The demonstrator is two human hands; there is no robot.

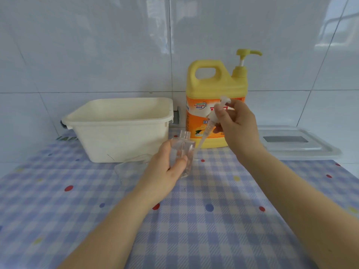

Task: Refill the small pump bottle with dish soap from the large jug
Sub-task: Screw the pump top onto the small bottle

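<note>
A left hand [165,169] grips the uncapped clear bottle [181,152]; beside it, the right hand [236,123] pinches the removed pump [212,119], yellow jug [215,90] behind.

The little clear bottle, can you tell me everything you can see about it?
The small pump bottle is clear plastic with squarish shoulders and a threaded neck. Its top is open: the pump head is off, gripped in the right hand. The left hand grips the bottle upright above the checked tablecloth. It looks nearly empty.
</note>
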